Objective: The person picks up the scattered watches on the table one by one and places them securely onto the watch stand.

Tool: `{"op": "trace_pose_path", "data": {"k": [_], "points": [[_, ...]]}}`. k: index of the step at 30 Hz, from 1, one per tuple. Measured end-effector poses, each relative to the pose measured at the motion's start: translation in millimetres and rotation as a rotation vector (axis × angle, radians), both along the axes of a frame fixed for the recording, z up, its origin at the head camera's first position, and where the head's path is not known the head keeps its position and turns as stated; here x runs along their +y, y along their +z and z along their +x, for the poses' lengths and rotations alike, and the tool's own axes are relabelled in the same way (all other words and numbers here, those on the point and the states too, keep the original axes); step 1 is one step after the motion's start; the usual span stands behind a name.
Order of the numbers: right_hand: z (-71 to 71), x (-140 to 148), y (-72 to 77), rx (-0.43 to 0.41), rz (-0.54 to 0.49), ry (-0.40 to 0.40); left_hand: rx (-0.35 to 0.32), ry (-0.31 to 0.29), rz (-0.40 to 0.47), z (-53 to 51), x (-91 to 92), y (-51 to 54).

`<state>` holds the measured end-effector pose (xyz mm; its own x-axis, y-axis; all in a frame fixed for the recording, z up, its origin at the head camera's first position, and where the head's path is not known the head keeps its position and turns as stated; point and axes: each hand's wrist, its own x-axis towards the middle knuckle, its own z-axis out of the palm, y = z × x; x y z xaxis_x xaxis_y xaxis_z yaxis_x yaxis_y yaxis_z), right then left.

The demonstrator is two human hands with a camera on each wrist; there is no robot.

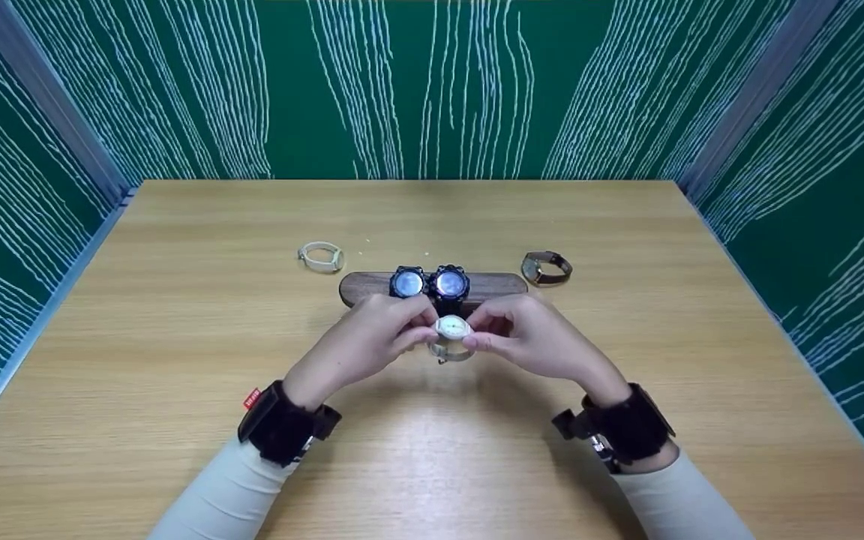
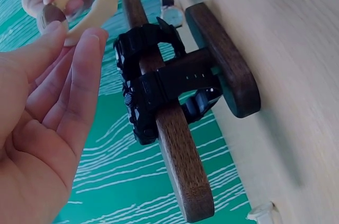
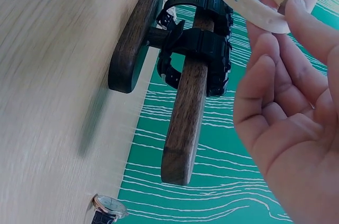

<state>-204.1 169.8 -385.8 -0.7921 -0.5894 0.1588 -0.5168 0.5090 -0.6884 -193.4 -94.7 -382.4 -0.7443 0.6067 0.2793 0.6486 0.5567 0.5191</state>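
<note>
1. L hand (image 1: 383, 330) pinches one side of the cream wristwatch (image 1: 452, 328); R hand (image 1: 533, 337) pinches the opp. side.
2. Watch: pale roundish dial, facing up, w/ dark marks; cream strap w/ small holes, bent in a loop; metal buckle at bottom. Strap's prob. fastened, but fingers hide part of it.
3. It's held up off the table (image 1: 177, 315), near side of the dark-wood watch stand (image 1: 499, 283).
4. Stand's bar: 2 black sports watches (image 1: 450, 283) side by side.
5. Table: pale-strap watch (image 1: 337, 260) L of stand, dark-strap watch (image 1: 532, 268) R.
</note>
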Motion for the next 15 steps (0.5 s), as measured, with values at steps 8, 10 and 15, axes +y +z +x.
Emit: {"op": "trace_pose_path", "data": {"k": [8, 10, 15], "points": [[0.8, -0.6, 0.2, -0.043, 0.008, 0.012, 0.002, -0.003, -0.021, 1.2, 0.2, -0.5], [1.1, -0.7, 0.1, -0.036, 0.008, 0.019, 0.016, -0.005, -0.022, 1.3, 0.4, -0.7], [2.3, -0.8, 0.8, -0.007, 0.013, 0.02, 0.05, -0.004, -0.012, 1.3, 0.9, -1.2]]}}
